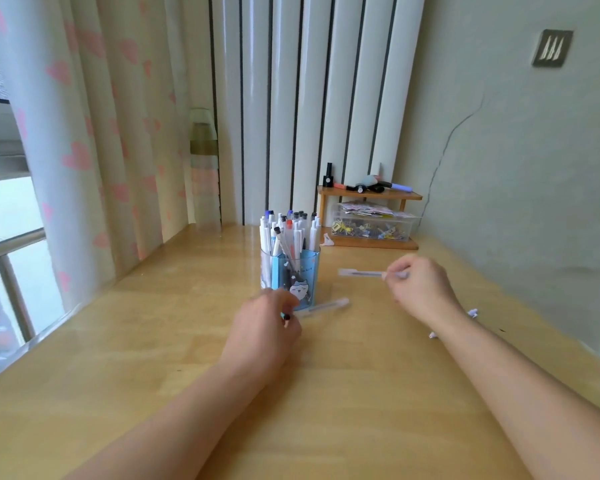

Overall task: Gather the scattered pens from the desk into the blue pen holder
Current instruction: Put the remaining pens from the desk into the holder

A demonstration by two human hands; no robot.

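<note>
The translucent blue pen holder point(293, 275) stands mid-desk, packed with several white pens. My left hand point(265, 320) rests just in front of it, fingers curled round a pen whose dark tip pokes out by the knuckles; a clear pen point(326, 305) extends from this hand to the right along the desk. My right hand point(418, 285) is to the right of the holder and pinches the end of a white pen point(361, 273), held level above the desk. Two small white pen parts or pens point(472, 312) lie partly hidden behind my right wrist.
A small wooden shelf point(369, 195) at the back right carries bottles and markers, with a clear box of clips point(371, 226) under it. A bottle point(204, 168) stands behind the curtain at the back left. The wall runs close along the right desk edge.
</note>
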